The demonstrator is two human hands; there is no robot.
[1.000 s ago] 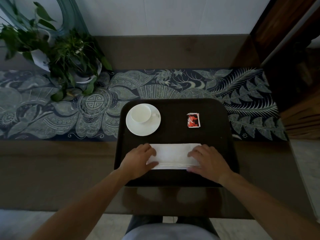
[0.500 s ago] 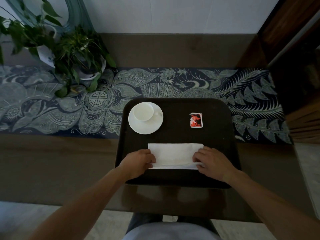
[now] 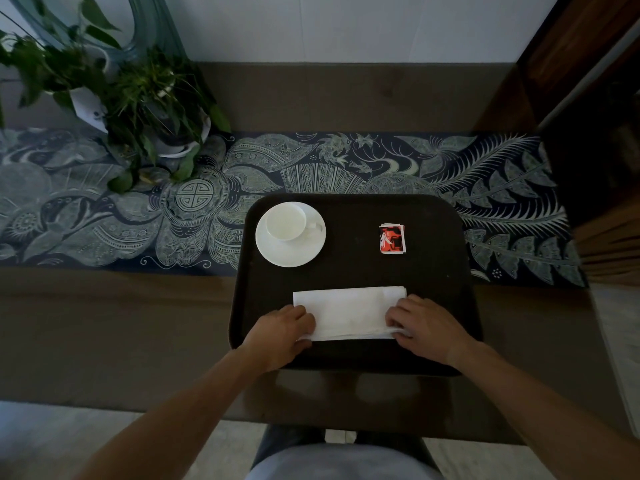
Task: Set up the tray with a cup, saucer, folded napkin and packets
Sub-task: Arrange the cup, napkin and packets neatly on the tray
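A dark tray [image 3: 436,289] lies on the table in front of me. At its back left a white cup [image 3: 285,223] stands on a white saucer [image 3: 294,256], handle to the right. Red packets [image 3: 392,239] lie stacked at the tray's back right. A folded white napkin [image 3: 349,311] lies flat across the tray's front. My left hand [image 3: 280,332] pinches the napkin's lower left corner. My right hand [image 3: 424,327] pinches its lower right edge, where the layers lift slightly.
A patterned blue runner [image 3: 138,216] crosses the brown table behind the tray. Potted plants [image 3: 145,102] stand at the back left. Dark wooden furniture [image 3: 595,133] rises at the right. The table's front edge is close under my forearms.
Both hands slid back from the napkin's middle toward its lower corners, and more of the napkin now shows. The view shifted slightly left.
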